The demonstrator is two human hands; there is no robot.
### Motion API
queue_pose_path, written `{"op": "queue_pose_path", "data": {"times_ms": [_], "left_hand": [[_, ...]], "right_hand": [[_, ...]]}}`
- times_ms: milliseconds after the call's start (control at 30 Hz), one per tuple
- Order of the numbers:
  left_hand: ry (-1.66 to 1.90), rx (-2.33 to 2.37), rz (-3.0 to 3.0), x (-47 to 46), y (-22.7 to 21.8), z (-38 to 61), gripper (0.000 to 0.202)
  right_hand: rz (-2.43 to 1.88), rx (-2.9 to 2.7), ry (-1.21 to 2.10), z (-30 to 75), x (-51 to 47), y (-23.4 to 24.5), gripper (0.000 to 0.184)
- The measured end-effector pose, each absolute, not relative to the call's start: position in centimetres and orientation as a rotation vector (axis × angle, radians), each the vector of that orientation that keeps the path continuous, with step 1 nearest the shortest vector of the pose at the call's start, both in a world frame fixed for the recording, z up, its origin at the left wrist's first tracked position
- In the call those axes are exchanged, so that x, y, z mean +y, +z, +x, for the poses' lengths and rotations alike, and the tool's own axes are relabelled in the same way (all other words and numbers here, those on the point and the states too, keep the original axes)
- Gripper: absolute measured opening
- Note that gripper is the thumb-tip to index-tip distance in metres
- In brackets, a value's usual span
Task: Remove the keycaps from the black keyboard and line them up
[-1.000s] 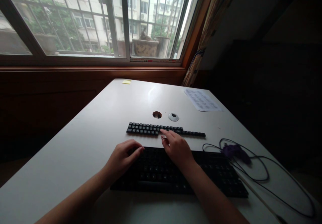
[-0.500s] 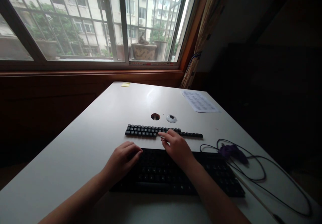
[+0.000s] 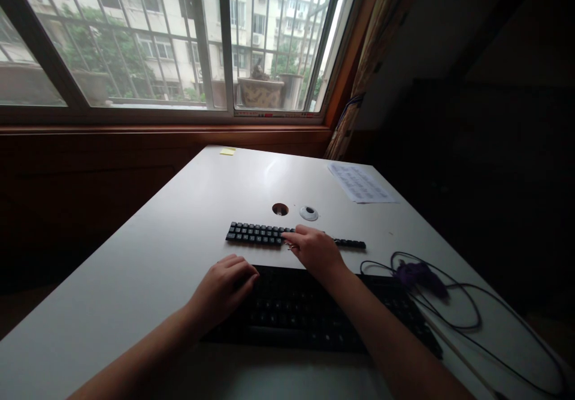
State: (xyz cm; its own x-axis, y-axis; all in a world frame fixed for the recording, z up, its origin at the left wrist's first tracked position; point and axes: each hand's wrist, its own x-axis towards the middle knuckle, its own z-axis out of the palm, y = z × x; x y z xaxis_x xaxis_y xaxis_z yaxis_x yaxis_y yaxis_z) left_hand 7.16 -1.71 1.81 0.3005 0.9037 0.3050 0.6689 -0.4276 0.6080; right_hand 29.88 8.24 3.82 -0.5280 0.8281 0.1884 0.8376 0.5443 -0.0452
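Observation:
A black keyboard (image 3: 314,313) lies on the white desk (image 3: 179,238) in front of me. Beyond it, loose black keycaps (image 3: 256,233) are laid out in rows on the desk. My left hand (image 3: 224,289) rests with curled fingers on the keyboard's left end. My right hand (image 3: 314,250) reaches over the keycap rows with its fingers pinched around something small that I cannot make out, at the near edge of the rows.
A black cable (image 3: 467,310) with a purple object (image 3: 417,274) loops at the right of the keyboard. A round cable hole (image 3: 280,209) and its white cap (image 3: 309,212) sit behind the keycaps. A printed sheet (image 3: 362,183) and a yellow sticky note (image 3: 227,151) lie farther back, near the window.
My right hand has moved forward from the keyboard's top edge to the keycap rows. My left hand has stayed on the keyboard's left end.

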Motion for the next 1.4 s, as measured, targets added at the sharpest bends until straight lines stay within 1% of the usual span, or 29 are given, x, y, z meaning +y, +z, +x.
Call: {"op": "queue_pose_path", "data": {"times_ms": [133, 300, 667, 1400], "left_hand": [[0.885, 1.413, 2.229, -1.7, 1.8, 7.2, 0.016], [0.862, 1.408, 2.250, -1.6, 1.7, 7.3, 0.015], [0.870, 1.392, 2.244, -1.6, 1.3, 7.2, 0.015], [0.873, 1.396, 2.248, -1.7, 1.2, 7.2, 0.012]], "right_hand": [[-1.355, -2.591, -0.089, 29.6, 8.8, 3.0, 0.024], [-1.304, -2.560, -0.093, 29.3, 8.9, 1.7, 0.026], [-1.284, -2.561, -0.100, 29.3, 9.1, 0.7, 0.021], [-1.250, -2.538, -0.173, 29.0, 8.9, 0.3, 0.019]]}}
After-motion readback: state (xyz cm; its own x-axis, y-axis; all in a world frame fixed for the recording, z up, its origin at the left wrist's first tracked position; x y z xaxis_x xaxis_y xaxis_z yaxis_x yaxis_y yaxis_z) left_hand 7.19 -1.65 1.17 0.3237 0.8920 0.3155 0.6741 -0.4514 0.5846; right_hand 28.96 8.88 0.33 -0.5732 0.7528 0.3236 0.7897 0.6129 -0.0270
